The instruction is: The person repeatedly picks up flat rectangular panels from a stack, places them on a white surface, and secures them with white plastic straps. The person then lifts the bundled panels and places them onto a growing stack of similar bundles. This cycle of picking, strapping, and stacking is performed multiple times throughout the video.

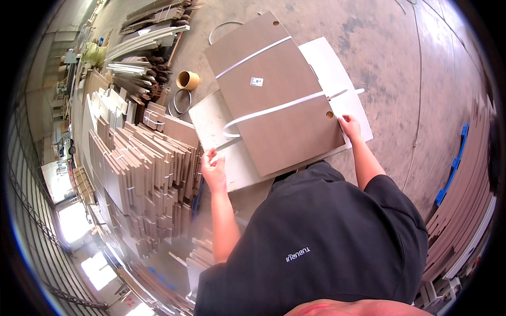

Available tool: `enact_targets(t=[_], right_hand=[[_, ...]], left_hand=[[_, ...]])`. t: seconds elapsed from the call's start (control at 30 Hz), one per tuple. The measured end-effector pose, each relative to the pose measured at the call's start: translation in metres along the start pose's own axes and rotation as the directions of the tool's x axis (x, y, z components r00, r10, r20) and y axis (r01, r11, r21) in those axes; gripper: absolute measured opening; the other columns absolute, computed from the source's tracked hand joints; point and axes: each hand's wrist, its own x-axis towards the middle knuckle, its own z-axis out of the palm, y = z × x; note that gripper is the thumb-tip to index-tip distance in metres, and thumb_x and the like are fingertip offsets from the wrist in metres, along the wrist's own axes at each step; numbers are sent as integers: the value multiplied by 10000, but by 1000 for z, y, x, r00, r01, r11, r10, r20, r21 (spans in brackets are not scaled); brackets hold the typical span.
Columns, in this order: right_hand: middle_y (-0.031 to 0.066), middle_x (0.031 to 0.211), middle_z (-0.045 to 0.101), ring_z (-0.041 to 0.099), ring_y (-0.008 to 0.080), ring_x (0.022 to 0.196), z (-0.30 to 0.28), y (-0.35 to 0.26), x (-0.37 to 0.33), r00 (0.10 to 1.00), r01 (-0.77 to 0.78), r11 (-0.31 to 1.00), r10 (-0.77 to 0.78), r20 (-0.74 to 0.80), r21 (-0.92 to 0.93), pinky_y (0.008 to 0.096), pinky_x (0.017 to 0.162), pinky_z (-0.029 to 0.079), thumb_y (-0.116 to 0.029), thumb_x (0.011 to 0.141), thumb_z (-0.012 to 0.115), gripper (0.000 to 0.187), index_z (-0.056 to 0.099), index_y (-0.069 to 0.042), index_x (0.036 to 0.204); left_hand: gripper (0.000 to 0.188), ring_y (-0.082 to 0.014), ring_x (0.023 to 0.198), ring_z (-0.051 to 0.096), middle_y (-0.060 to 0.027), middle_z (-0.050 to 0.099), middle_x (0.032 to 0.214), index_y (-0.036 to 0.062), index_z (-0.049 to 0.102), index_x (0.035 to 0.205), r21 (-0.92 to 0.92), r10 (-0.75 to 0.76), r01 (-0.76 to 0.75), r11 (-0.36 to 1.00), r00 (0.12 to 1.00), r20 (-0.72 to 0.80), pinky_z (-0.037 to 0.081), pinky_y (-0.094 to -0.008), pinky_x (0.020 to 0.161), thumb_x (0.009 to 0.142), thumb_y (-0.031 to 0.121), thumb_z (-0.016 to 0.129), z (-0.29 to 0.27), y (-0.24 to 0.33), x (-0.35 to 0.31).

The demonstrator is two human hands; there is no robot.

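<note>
In front of me a brown panel stack (284, 100) lies tilted across a white board (337, 68). One white strap (253, 57) crosses its far part flat. A second white strap (279, 109) bows out loosely past the left edge, and its end sticks out on the right. My left hand (213, 164) is held over the near left of the white board, apart from the panels, its fingers curled together; whatever they hold is too small to make out. Beside the right panel edge, near a round hole, my right hand (349, 127) is closed, its fingertips hidden.
Many strapped brown panels (153, 179) stand upright at the left. Farther off lie piles of long strips (142, 47). A yellow-brown tube (188, 80) and a ring of strapping (181, 101) sit beyond the board. Stacked brown boards (464, 195) and a blue pallet edge (453, 163) are at right.
</note>
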Motion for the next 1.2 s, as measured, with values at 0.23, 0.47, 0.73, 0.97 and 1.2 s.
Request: enact_targets(t=[0.23, 0.47, 0.73, 0.97, 1.2], right_hand=[[140, 950, 779, 745, 221, 884, -20, 10, -78, 985, -97, 986, 115, 128, -137, 360, 835, 578, -532, 850, 801, 573, 754, -9, 1079], [93, 811, 762, 722, 174, 705, -19, 2, -76, 939, -252, 958, 276, 206, -139, 346, 710, 572, -526, 855, 794, 515, 770, -27, 981], [76, 746, 728, 642, 151, 569, -6, 38, -54, 963, -130, 969, 174, 208, -211, 324, 551, 526, -528, 844, 809, 509, 770, -38, 973], [69, 787, 654, 607, 186, 678, -2, 39, -31, 903, -112, 971, 188, 388, -209, 387, 592, 512, -452, 852, 761, 475, 739, 4, 982], [136, 946, 688, 671, 275, 844, -12, 10, -32, 778, -296, 951, 295, 555, -91, 455, 709, 556, -546, 990, 579, 563, 657, -7, 1130]], left_hand=[[382, -167, 1038, 668, -84, 715, 1149, 25, 656, 1263, 160, -90, 50, 986, 962, 259, 533, -323, 904, 898, 102, 740, 35, -67, -32], [386, -199, 1052, 702, -123, 747, 1127, 22, 679, 1246, 325, -319, 173, 930, 819, 477, 553, -350, 936, 907, 198, 739, 40, -168, -92], [393, -204, 1016, 728, -132, 762, 1117, 47, 709, 1226, 495, -516, 269, 826, 715, 472, 571, -348, 898, 902, 268, 738, 16, -198, -156], [382, -250, 1051, 726, -120, 762, 1141, 106, 740, 1202, 473, -531, 344, 811, 773, 347, 565, -379, 922, 882, 314, 722, 13, -241, -167], [332, -228, 965, 728, -108, 772, 1054, 100, 750, 1153, 256, -541, 484, 837, 801, 255, 563, -383, 883, 889, 301, 727, 23, -232, -193]])
